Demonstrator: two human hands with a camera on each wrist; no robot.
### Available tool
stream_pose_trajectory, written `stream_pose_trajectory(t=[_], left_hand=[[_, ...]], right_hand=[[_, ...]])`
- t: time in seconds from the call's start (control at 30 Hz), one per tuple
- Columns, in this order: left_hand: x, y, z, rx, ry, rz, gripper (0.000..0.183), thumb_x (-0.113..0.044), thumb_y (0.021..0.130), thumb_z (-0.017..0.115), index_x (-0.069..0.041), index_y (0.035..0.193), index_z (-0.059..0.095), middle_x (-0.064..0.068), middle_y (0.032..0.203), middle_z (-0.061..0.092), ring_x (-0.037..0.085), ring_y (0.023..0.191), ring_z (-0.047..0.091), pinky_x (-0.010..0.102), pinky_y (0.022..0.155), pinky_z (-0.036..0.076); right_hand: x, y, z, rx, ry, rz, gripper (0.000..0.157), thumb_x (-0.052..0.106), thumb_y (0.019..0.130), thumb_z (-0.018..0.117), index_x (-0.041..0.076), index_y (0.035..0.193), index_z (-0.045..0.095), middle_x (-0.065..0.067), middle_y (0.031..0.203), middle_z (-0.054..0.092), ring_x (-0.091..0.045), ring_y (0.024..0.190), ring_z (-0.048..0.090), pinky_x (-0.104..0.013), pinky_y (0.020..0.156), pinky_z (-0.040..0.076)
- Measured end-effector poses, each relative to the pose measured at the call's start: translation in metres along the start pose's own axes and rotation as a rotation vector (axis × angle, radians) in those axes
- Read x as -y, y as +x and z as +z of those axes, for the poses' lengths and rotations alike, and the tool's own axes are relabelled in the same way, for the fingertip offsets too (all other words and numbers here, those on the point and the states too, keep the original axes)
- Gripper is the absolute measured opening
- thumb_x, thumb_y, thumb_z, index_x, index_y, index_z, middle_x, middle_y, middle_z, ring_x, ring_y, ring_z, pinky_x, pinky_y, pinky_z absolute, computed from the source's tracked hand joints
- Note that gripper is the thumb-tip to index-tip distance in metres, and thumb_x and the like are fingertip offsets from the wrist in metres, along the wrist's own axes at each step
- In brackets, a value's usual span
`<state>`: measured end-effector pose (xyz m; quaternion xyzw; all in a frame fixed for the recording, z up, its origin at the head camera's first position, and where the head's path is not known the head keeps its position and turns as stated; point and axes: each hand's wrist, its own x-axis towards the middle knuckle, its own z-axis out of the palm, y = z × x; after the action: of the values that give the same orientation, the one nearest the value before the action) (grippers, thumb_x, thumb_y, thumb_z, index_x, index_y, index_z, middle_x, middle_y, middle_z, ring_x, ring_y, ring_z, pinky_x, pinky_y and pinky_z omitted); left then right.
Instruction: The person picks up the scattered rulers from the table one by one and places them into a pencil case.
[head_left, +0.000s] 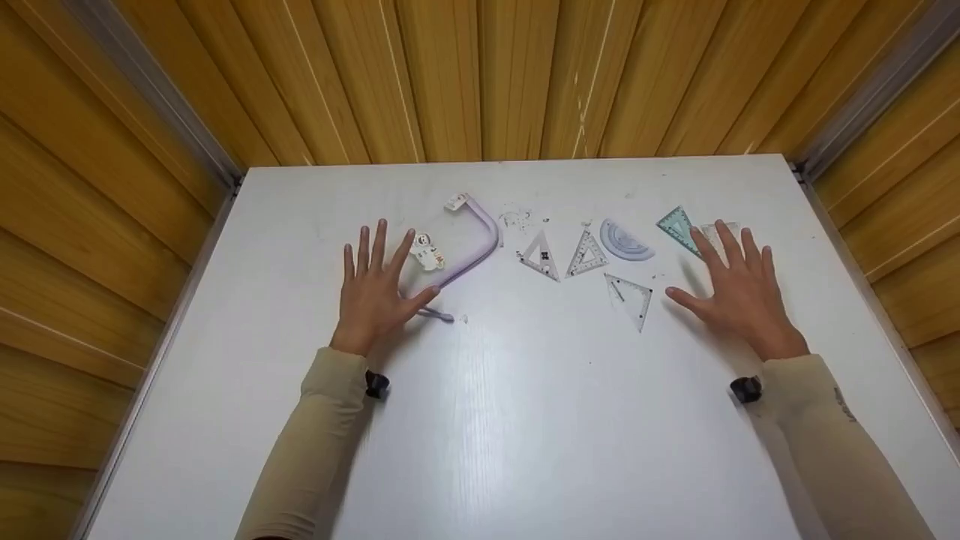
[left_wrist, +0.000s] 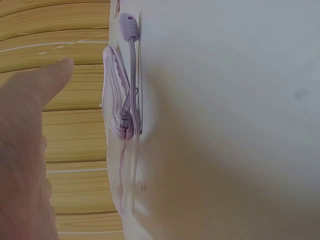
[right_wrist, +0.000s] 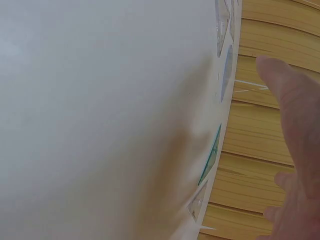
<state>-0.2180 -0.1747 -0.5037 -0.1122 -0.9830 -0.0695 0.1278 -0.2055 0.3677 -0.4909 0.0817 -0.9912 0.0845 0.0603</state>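
My left hand is held with spread fingers over the left side of a clear zip pouch with lilac trim, overlapping it in the head view. A cartoon figure is on the pouch. In the left wrist view the zipper and its corded pull show. Fingers also spread, my right hand hovers at the right beside a green set square. Another clear set square is partly hidden behind those fingers in the head view. Both hands hold nothing.
Between the hands lie a clear set square, a second one, a bluish protractor and a third set square. They rest on a white table. Wood-patterned panels stand around its back and sides.
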Motion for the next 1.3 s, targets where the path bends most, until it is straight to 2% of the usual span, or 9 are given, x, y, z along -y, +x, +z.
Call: stream_pose_trajectory(t=[0.1, 0.3, 0.53, 0.73, 0.93, 1.13, 1.3], left_hand=[[0.001, -0.001, 0.0, 0.0, 0.002, 0.002, 0.095, -0.08, 0.08, 0.048, -0.031, 0.156, 0.019, 0.012, 0.164, 0.002, 0.034, 0.148, -0.009, 0.059, 0.115, -0.001], [0.002, -0.001, 0.001, -0.022, 0.021, 0.007, 0.096, -0.081, 0.079, 0.047, -0.032, 0.156, 0.02, 0.013, 0.163, 0.005, 0.038, 0.148, -0.001, 0.06, 0.115, 0.002], [0.002, -0.003, 0.002, -0.01, 0.012, 0.006, 0.096, -0.081, 0.08, 0.047, -0.032, 0.157, 0.018, 0.012, 0.164, 0.002, 0.034, 0.148, -0.01, 0.059, 0.115, -0.001], [0.003, -0.003, 0.002, -0.017, 0.0, 0.01, 0.096, -0.08, 0.08, 0.048, -0.031, 0.157, 0.019, 0.013, 0.164, 0.003, 0.034, 0.148, -0.01, 0.059, 0.115, 0.0], [0.001, 0.0, -0.001, 0.021, -0.045, 0.019, 0.095, -0.077, 0.081, 0.051, -0.031, 0.157, 0.016, 0.012, 0.164, 0.001, 0.034, 0.148, -0.011, 0.059, 0.115, 0.0], [-0.006, 0.012, -0.005, 0.055, -0.146, 0.056, 0.091, -0.066, 0.085, 0.06, -0.029, 0.157, 0.019, 0.013, 0.163, 0.007, 0.037, 0.148, 0.002, 0.058, 0.116, 0.009], [-0.013, 0.021, -0.008, 0.129, -0.229, 0.064, 0.09, -0.055, 0.086, 0.068, -0.028, 0.157, 0.019, 0.013, 0.162, 0.015, 0.037, 0.147, 0.014, 0.055, 0.116, 0.016]], right_hand=[[0.0, 0.0, 0.001, 0.007, 0.001, 0.001, 0.1, 0.07, 0.082, 0.06, 0.031, 0.158, 0.007, -0.012, 0.164, 0.001, -0.045, 0.146, -0.005, -0.064, 0.111, -0.01], [0.001, 0.002, 0.001, 0.006, 0.003, -0.005, 0.099, 0.07, 0.082, 0.059, 0.032, 0.157, 0.006, -0.012, 0.164, 0.001, -0.044, 0.146, -0.006, -0.062, 0.112, -0.01], [0.003, 0.002, 0.001, 0.002, 0.006, -0.004, 0.1, 0.07, 0.082, 0.059, 0.032, 0.157, 0.007, -0.011, 0.164, 0.001, -0.044, 0.146, -0.005, -0.062, 0.112, -0.01], [0.004, 0.0, 0.001, 0.008, 0.023, -0.001, 0.099, 0.069, 0.082, 0.06, 0.032, 0.157, 0.007, -0.012, 0.164, 0.001, -0.043, 0.146, -0.008, -0.062, 0.111, -0.011], [0.007, 0.002, 0.0, 0.007, 0.022, -0.003, 0.099, 0.069, 0.082, 0.059, 0.03, 0.158, 0.009, -0.012, 0.164, 0.001, -0.043, 0.146, -0.007, -0.063, 0.111, -0.01], [0.017, 0.012, -0.004, 0.011, 0.011, -0.009, 0.097, 0.069, 0.083, 0.058, 0.028, 0.158, 0.012, -0.012, 0.164, 0.002, -0.046, 0.146, -0.002, -0.064, 0.112, -0.006], [0.028, 0.021, -0.007, 0.033, 0.007, -0.023, 0.094, 0.069, 0.083, 0.058, 0.027, 0.157, 0.017, -0.014, 0.163, 0.005, -0.048, 0.145, 0.002, -0.066, 0.112, -0.002]])
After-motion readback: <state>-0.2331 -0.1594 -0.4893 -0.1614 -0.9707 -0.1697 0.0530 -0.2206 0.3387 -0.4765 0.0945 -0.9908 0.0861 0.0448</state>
